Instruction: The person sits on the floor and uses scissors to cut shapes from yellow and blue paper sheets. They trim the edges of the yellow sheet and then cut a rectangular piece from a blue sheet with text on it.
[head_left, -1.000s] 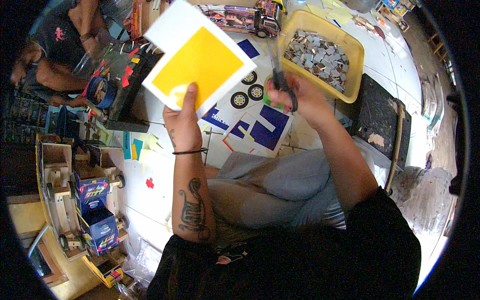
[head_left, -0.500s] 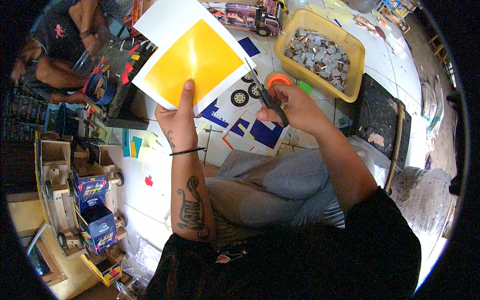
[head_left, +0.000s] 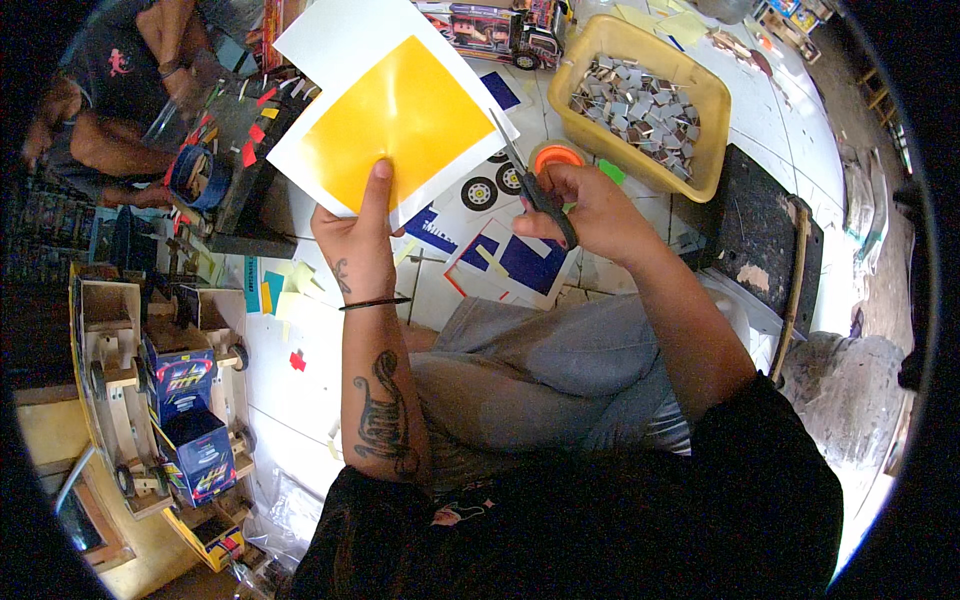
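Observation:
My left hand [head_left: 362, 225] is closed on the lower edge of a yellow sheet with a white border [head_left: 395, 125], its thumb lying on the yellow face. A white sheet part [head_left: 335, 40] sticks out at the upper left of it. My right hand [head_left: 590, 210] grips the black handles of a pair of scissors [head_left: 540, 200]. The blades point up and left, at the sheet's right edge; whether they touch it I cannot tell. Below lie blue pieces on white sheets [head_left: 535, 262] and printed wheel shapes [head_left: 480, 194]. An orange roll [head_left: 558, 157] sits just behind my right hand.
A yellow tub [head_left: 715, 100] full of small grey pieces stands at the far right, near a black board [head_left: 765, 230]. Wooden toy trucks [head_left: 190, 390] stand at the left. Another person [head_left: 120, 130] sits at the far left by a dark bench [head_left: 250, 190] with coloured scraps.
The yellow sheet has shifted slightly to the right and turned a little in my left hand. My right hand and the scissors have hardly moved.

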